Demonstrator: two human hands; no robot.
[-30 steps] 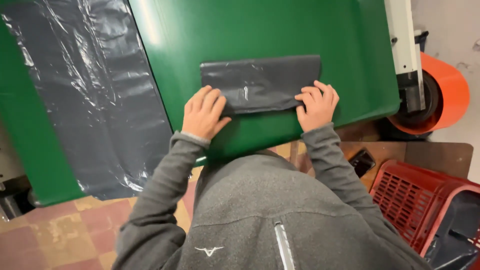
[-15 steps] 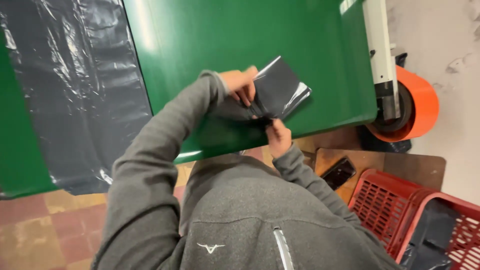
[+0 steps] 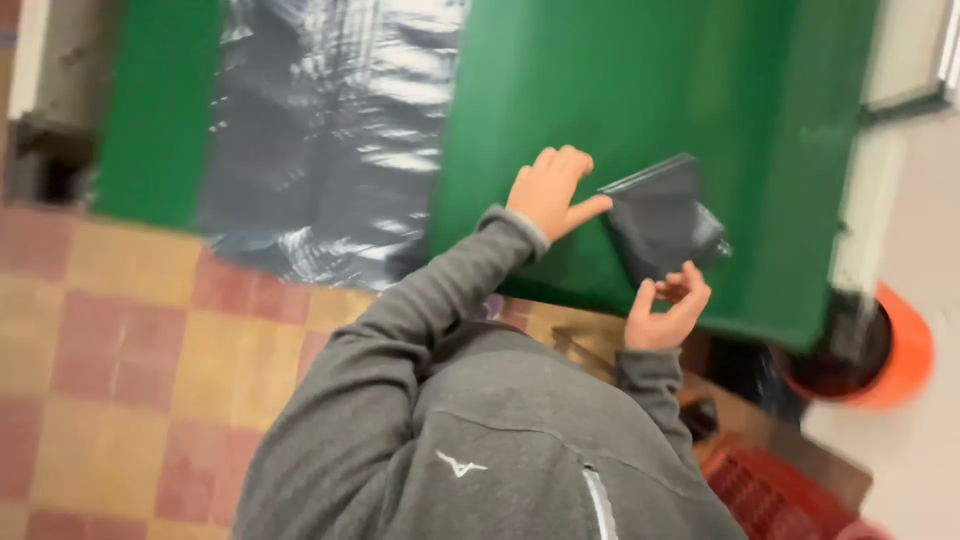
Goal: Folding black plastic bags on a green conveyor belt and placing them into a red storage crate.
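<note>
**Folding of a dark plastic bag on a green surface**

Hands are working a folded dark plastic bag [image 3: 660,215] lying at 2 o'clock on the green surface [image 3: 620,90]. Left hand [image 3: 550,190] is pressing flat, fingers spread, thumb touching the bag's 9 o'clock edge. Right hand [image 3: 668,310] is pinching the 6 o'clock corner, grip clamped on it. Judged step: another fold; next move calls for aligning edges. An unfolded plastic sheet [image 3: 330,140] is lying at 10 o'clock.

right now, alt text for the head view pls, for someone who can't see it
A person in a grey sweatshirt folds a small dark plastic bag on a green table, left hand pressing beside it, right hand pinching its near edge. A larger dark plastic sheet lies flat to the left.
</note>
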